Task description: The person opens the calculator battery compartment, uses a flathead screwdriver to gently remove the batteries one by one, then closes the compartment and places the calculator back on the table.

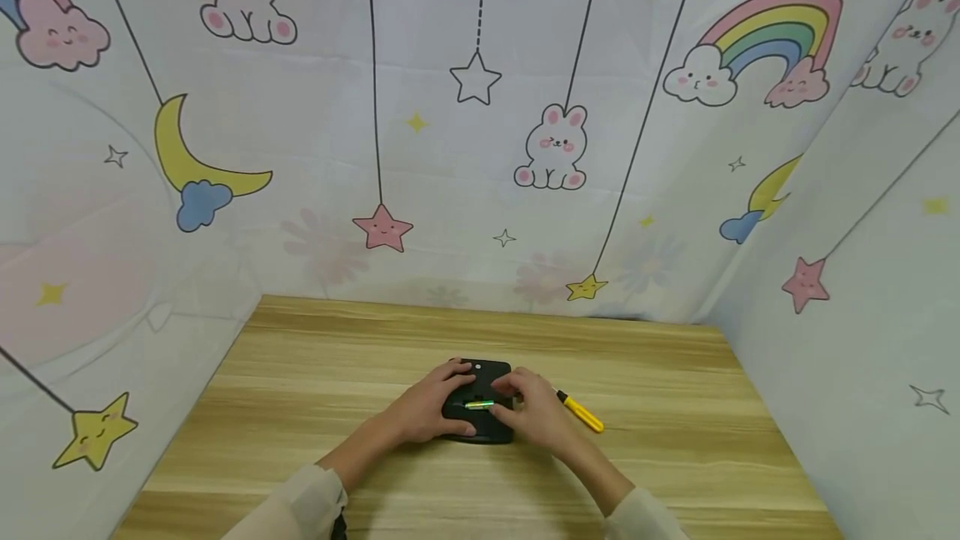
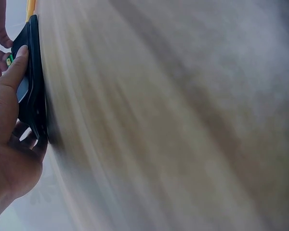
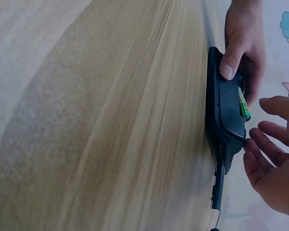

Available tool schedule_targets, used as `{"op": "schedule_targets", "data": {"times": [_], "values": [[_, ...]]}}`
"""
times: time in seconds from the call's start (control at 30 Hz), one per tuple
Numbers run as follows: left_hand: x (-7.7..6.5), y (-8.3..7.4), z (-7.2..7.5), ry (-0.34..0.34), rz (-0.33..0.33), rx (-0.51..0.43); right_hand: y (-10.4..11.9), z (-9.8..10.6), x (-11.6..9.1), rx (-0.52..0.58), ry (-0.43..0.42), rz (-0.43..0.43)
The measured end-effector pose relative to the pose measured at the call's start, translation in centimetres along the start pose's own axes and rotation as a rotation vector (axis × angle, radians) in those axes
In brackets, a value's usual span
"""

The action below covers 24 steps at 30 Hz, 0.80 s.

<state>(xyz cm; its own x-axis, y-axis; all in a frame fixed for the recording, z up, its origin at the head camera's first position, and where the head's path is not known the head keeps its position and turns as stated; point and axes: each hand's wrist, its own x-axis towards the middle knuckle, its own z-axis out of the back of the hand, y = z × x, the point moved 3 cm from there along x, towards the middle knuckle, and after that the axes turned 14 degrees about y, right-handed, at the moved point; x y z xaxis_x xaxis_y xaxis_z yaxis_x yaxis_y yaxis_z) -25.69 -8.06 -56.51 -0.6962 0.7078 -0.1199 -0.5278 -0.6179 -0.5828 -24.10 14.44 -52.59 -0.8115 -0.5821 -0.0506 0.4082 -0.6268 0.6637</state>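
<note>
A black device (image 1: 491, 432) lies flat on the wood-grain worktop (image 1: 322, 373), near the middle of its width, with 2 hands at it. The left hand (image 1: 427, 407) holds it from the left: the thumb lies on the near part of the upper face and the other fingers reach over the far part, so that they are clamped on the device. On top of the device, between the hands, 1 green battery (image 1: 478, 406) lies crosswise; in the right wrist view its near end stands clear of the surface, a little tilted. I cannot tell whether the other end is seated in a compartment. The right hand (image 1: 536, 413) is at the right side of the device, its fingers loosely bent and apart; the right wrist view shows a gap between its thumb and the end of the battery. A round white spot (image 1: 477, 367) marks the device near its far edge.

Just beside the right hand, a yellow-handled tool (image 1: 583, 413) with a black collar lies slantwise on the worktop, its handle pointing away from the device. Pale sleeves (image 1: 288, 511) cover the forearms. White cloth (image 1: 315, 132) printed with stars, moons, rabbits and rainbows hangs behind and at the sides.
</note>
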Motion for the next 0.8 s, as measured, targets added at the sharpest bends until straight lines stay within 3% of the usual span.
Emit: {"op": "schedule_targets", "data": {"times": [0.43, 0.8], "values": [[0.0, 0.0, 0.1, 0.006, 0.006, -0.002, 0.4, -0.7, 0.1, -0.106, -0.034, 0.045], [0.0, 0.0, 0.1, 0.004, 0.005, 0.004, -0.1, -1.6, 0.4, -0.109, -0.044, 0.022]]}}
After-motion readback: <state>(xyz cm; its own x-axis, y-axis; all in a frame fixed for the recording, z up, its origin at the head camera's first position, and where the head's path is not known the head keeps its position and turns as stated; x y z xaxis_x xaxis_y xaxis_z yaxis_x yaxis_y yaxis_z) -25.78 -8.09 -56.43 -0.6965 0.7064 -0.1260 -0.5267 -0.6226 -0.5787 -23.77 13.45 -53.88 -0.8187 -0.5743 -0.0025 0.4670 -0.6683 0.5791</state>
